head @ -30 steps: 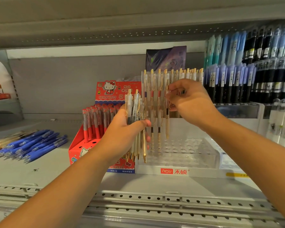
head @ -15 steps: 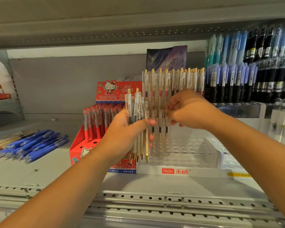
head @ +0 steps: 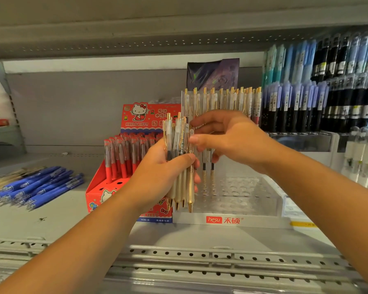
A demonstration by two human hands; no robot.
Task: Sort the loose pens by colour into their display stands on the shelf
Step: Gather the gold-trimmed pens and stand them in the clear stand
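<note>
The grey metal shelf [head: 51,221] carried everything. At its right end stood a tall rack of blue and black pens [head: 319,102]. Beside that sat the clear display stand [head: 242,200], with a red and white label on its front. A row of gold-clipped pens [head: 225,98] stood upright along its back, and most of its front holes were unfilled. Touching the stand's left side was a red Hello Kitty box [head: 149,119] holding red pens [head: 123,153]. Well to the left, loose blue pens [head: 43,185] lay flat on the shelf, with a few gold ones [head: 6,179] behind them.

The left hand [head: 157,177] was raised in front of the stand. Its fingers and thumb were curled firmly round a bundle of gold pens [head: 179,166], held upright with tips down. The right hand [head: 232,139] was just beside it, fingers bent. Its thumb and forefinger pinched the upper end of the rightmost pen [head: 191,185] in that bundle.
</note>
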